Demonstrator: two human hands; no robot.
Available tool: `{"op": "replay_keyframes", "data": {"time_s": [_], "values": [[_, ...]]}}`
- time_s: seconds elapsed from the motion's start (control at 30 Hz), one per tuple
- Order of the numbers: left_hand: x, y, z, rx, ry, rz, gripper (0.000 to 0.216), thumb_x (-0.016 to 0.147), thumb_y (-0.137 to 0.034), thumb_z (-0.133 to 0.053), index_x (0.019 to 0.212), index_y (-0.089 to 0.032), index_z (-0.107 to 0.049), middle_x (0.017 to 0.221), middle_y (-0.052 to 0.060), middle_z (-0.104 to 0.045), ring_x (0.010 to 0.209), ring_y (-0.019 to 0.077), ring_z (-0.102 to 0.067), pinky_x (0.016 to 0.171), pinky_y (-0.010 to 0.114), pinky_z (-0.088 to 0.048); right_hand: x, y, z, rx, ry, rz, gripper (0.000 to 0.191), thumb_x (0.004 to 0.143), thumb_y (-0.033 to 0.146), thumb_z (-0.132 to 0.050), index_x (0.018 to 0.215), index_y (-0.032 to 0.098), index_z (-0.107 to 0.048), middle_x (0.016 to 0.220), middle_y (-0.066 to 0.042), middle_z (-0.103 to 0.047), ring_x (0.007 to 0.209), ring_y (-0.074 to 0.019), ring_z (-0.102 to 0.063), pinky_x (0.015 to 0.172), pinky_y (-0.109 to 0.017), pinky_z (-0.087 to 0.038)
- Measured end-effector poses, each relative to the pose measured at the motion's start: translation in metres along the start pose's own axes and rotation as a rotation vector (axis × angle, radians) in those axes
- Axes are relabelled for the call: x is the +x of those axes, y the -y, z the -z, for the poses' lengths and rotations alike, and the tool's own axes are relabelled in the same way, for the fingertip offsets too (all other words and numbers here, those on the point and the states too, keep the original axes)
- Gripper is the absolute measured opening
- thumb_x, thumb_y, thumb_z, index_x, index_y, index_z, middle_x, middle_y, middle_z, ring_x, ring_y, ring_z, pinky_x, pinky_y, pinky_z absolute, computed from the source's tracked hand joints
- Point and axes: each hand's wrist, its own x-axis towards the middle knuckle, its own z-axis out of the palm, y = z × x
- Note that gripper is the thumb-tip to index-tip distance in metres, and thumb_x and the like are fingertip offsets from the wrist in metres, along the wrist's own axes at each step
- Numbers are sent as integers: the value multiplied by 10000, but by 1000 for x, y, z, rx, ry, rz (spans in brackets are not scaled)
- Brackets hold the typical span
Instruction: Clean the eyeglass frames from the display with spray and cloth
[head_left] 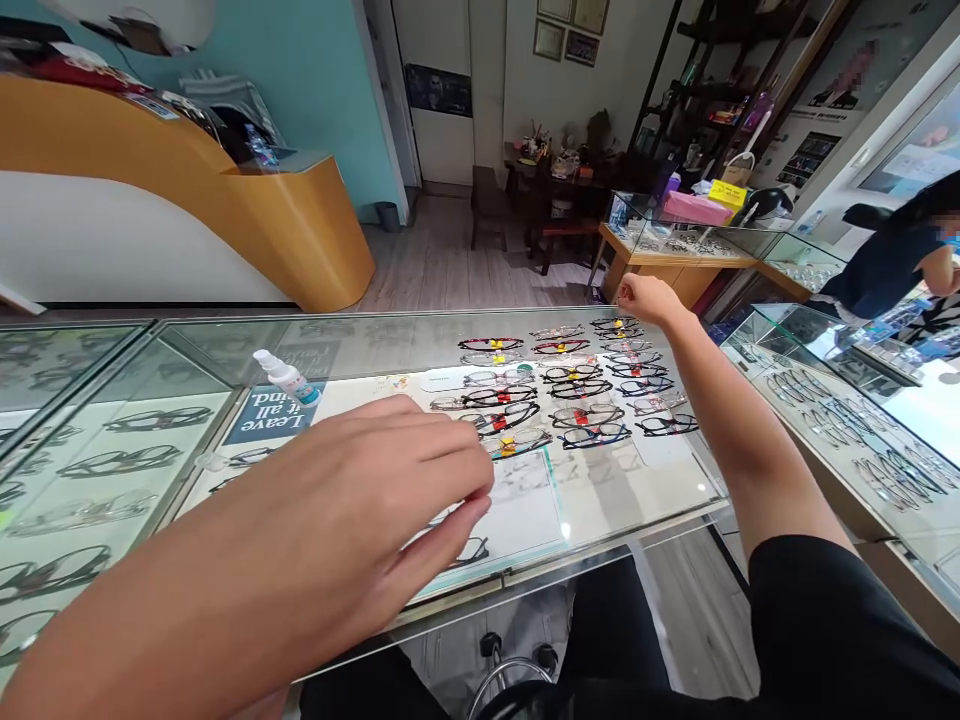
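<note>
Optical-shop counter (352, 345): glass-topped showcase spanning the room's middle, 9 to 4 o'clock.
Spray bottle (287, 378): white, at 9 o'clock.
Left hand (397, 480): 7 o'clock, fingers curled, palm hidden; cannot tell whether it grips anything.
Eyeglasses (576, 375): in rows, 3 to 4 o'clock, several tagged yellow or red.
Right hand (651, 298): 2 to 3 o'clock, near the farthest eyeglasses, fingers folded in; grip unclear.

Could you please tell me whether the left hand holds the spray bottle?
No, the spray bottle is beyond the left hand, outside its grasp.
</note>
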Motion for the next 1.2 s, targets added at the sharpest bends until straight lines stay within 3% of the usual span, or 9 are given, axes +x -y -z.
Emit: {"op": "replay_keyframes", "data": {"time_s": [0.13, 0.23, 0.4, 0.5, 0.57, 0.77, 1.0, 1.2], "values": [[-7, -7, 1, 0, -53, -31, 243, 1051, -284, -603, 821, -293, -680, 713, 5, -642, 622, 220, -553, 691, 378, -504, -65, 20, 24, 58, -103, 165, 172, 986, 282, -644, 1020, 159, -760, 1006, -133, -819, 828, -211, -640, 735, -314, -376], [-14, -20, 1, 73, -109, -38, 284, 1085, -328, -567, 817, -280, -650, 757, 18, -663, 659, 218, -572, 681, 374, -500, -120, 32, 25, 141, -79, 247, 263, 1009, 323, -609, 802, 184, -695, 849, -84, -760, 727, -178, -576, 690, -315, -320], [-16, -44, -3, 145, -122, -64, 330, 1094, -281, -472, 789, -261, -597, 734, 23, -649, 693, 205, -602, 689, 373, -497, -194, 45, 4, 253, 15, 289, 288, 1043, 372, -602, 868, 185, -735, 895, -83, -791, 779, -196, -641, 702, -305, -347], [-5, -43, -13, 120, -135, -39, 277, 1061, -279, -465, 801, -255, -558, 705, 6, -633, 651, 185, -579, 650, 359, -454, -220, 52, -8, 264, 42, 272, 280, 1057, 355, -602, 943, 178, -786, 963, -91, -826, 839, -207, -688, 733, -304, -386], [3, -33, -26, 77, -141, 3, 225, 1050, -317, -476, 841, -255, -535, 725, -1, -655, 643, 181, -590, 640, 349, -435, -229, 58, -13, 253, 57, 236, 256, 1055, 327, -612, 1003, 185, -818, 1009, -86, -844, 876, -210, -716, 744, -304, -400], [3, 4, -80, -126, -98, 332, 208, 1097, -412, -437, 947, -269, -424, 679, -41, -680, 571, 173, -596, 606, 314, -420, -233, 78, -23, 97, 165, 179, 364, 1075, 296, -572, 1338, 252, -820, 1224, -88, -868, 1104, -264, -779, 855, -321, -490], [-21, 13, -120, -240, -45, 443, 226, 1091, -449, -454, 949, -274, -432, 667, -51, -684, 585, 184, -594, 624, 314, -415, -227, 99, -40, 34, 241, 136, 371, 1055, 244, -576, 1318, 197, -833, 1290, -179, -846, 1198, -328, -788, 961, -369, -551], [-30, 9, -137, -246, -3, 467, 248, 1071, -450, -475, 910, -263, -486, 703, -38, -660, 644, 186, -605, 645, 313, -390, -230, 108, -34, 35, 308, 83, 373, 1021, 146, -538, 1224, 101, -848, 1204, -234, -852, 1127, -339, -809, 901, -361, -563]]}}
